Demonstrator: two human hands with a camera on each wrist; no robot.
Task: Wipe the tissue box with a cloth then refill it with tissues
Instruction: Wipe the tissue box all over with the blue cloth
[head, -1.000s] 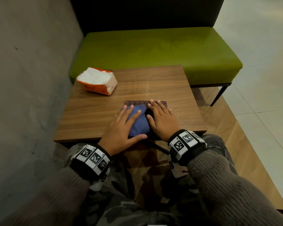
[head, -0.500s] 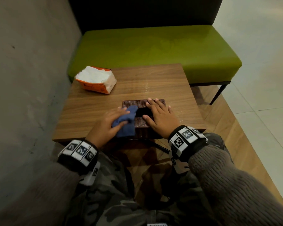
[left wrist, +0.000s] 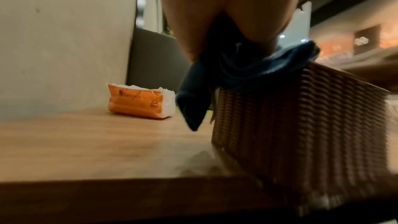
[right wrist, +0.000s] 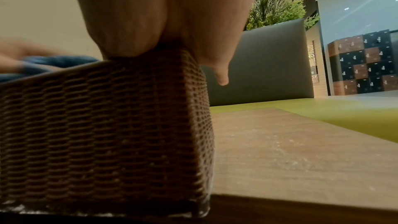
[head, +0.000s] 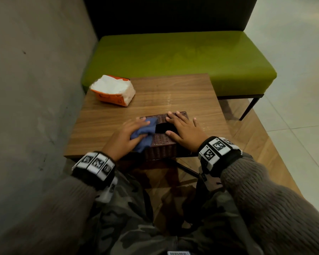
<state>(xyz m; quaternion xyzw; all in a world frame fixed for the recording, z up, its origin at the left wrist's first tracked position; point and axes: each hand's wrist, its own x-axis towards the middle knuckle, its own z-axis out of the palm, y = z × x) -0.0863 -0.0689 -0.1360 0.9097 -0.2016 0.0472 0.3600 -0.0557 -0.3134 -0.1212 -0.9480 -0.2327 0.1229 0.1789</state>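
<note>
A dark brown wicker tissue box (head: 161,144) (left wrist: 301,134) (right wrist: 103,117) stands at the near edge of the wooden table (head: 109,124), its top slot dark. My left hand (head: 126,135) grips a crumpled blue cloth (head: 144,133) (left wrist: 243,72) against the box's left top edge; a corner of the cloth hangs down the side. My right hand (head: 184,128) lies flat on the right half of the lid with straight fingers (right wrist: 223,77). An opened orange pack of white tissues (head: 113,90) (left wrist: 140,101) sits at the table's far left.
A grey wall (head: 35,89) runs close along the left. A green bench (head: 173,61) with a dark backrest stands just beyond the table. Bare tabletop (right wrist: 290,151) extends right of the box. Tiled floor (head: 293,107) lies to the right.
My left hand went from lying flat on the cloth over the lid to bunching it and dragging it to the box's left edge. The slot is now uncovered. The right hand stayed put.
</note>
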